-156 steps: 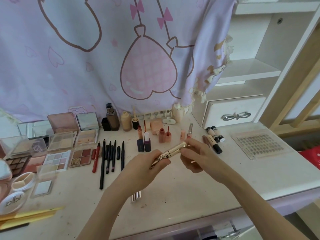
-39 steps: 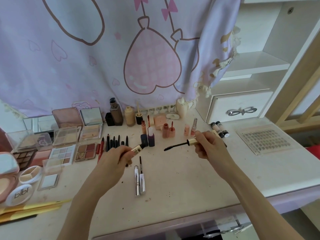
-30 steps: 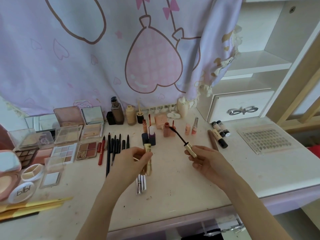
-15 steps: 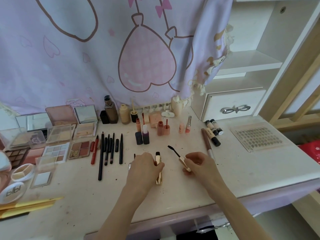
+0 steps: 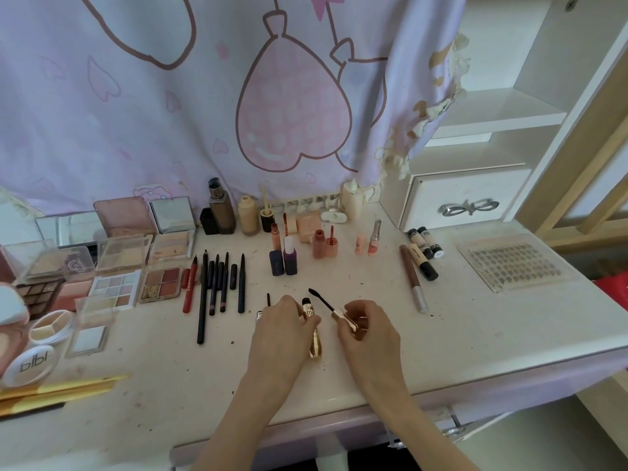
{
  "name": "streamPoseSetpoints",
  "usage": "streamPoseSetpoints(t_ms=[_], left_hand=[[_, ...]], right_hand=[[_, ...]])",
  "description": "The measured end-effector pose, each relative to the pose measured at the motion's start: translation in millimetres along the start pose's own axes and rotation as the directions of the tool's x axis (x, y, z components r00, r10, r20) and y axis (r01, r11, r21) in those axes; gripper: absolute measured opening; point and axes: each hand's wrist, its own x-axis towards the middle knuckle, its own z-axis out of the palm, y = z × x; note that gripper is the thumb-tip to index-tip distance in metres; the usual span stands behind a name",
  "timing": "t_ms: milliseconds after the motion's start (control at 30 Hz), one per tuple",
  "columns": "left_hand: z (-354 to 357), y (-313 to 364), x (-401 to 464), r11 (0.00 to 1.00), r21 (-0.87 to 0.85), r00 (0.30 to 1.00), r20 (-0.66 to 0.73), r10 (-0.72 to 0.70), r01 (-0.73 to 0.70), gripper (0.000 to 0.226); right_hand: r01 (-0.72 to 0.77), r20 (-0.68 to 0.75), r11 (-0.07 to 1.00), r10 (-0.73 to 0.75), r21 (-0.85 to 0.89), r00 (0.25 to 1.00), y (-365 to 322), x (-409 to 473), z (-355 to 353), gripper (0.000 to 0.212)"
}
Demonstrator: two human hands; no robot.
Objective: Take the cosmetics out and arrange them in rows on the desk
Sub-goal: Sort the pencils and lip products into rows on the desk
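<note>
Two pieces of one mascara sit at the middle of the desk (image 5: 475, 334): the gold mascara tube (image 5: 315, 338) lies lengthwise, its black open neck pointing toward the curtain, and the mascara wand (image 5: 326, 304) is lifted just to its right, brush end angled up and to the left. The left hand (image 5: 282, 331) curls over the tube's upper half, fingers and thumb gripping it against the desk surface. The right hand (image 5: 368, 329) pinches the wand's gold cap between thumb and fingertips, the other fingers loosely bent. Half hidden under the left hand lies a silver tube (image 5: 260, 314) with a thin black applicator (image 5: 268, 299) poking out beyond the knuckles. Farther left a row of dark pencils (image 5: 221, 283) and a red pencil (image 5: 189, 287) lie side by side, and beyond them eyeshadow and blush palettes (image 5: 115, 287) are packed together, several with lids propped open. Behind the hands stand small lip-gloss bottles (image 5: 323, 246), a purple bottle (image 5: 290, 256) and foundation bottles (image 5: 248, 215) near the pink curtain (image 5: 170, 113). To the right lie a brown pencil (image 5: 411, 277), concealer tubes (image 5: 424, 249) and a clear tray of false lashes (image 5: 513, 263), with a white drawer unit (image 5: 465, 195) behind.
</note>
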Motion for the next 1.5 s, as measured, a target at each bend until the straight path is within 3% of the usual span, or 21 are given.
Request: streamPoseSetpoints(t_ms=[267,333,433,867,1000,1100,1200,1333,1500], left_hand=[[2,-5,1,0.999,-0.039,1.0,-0.01,-0.004,0.003,0.021],[2,-6,2,1.0,-0.029,1.0,-0.004,-0.005,0.005,0.022],[1,-7,3,1.0,-0.013,1.0,0.005,0.006,-0.006,0.023],[-1,-9,4,0.999,0.001,0.999,0.039,0.037,-0.037,0.025],[-11,-3,1,0.992,0.04,0.993,-0.018,0.117,-0.117,0.031],[-15,8,1,0.972,0.067,0.973,-0.038,0.229,-0.226,0.036],[-8,22,2,0.923,0.127,0.931,0.04,0.362,-0.364,0.04],[13,44,2,0.791,0.242,0.822,0.264,0.504,-0.562,0.043],[42,60,10,0.689,0.341,0.737,0.524,0.426,-0.64,0.053]], right_hand=[[0.25,0.1,0.961,-0.239,-0.12,0.966,7,-9,9,0.005],[0.277,0.123,0.953,-0.262,-0.124,0.957,9,-10,7,0.019],[0.295,0.154,0.947,-0.274,-0.13,0.949,10,-9,1,0.027],[0.349,0.183,0.929,-0.324,-0.125,0.928,17,-3,-2,0.017],[0.353,0.178,0.93,-0.333,-0.102,0.926,17,0,-10,0.018],[0.287,0.078,0.944,-0.278,-0.163,0.957,19,10,-28,0.015],[0.159,-0.09,0.927,-0.2,-0.339,0.976,28,27,-54,0.006],[-0.071,-0.16,0.871,-0.009,-0.486,0.987,41,48,-74,0.033],[-0.095,-0.089,0.702,0.045,-0.705,0.995,45,57,-72,0.04]])
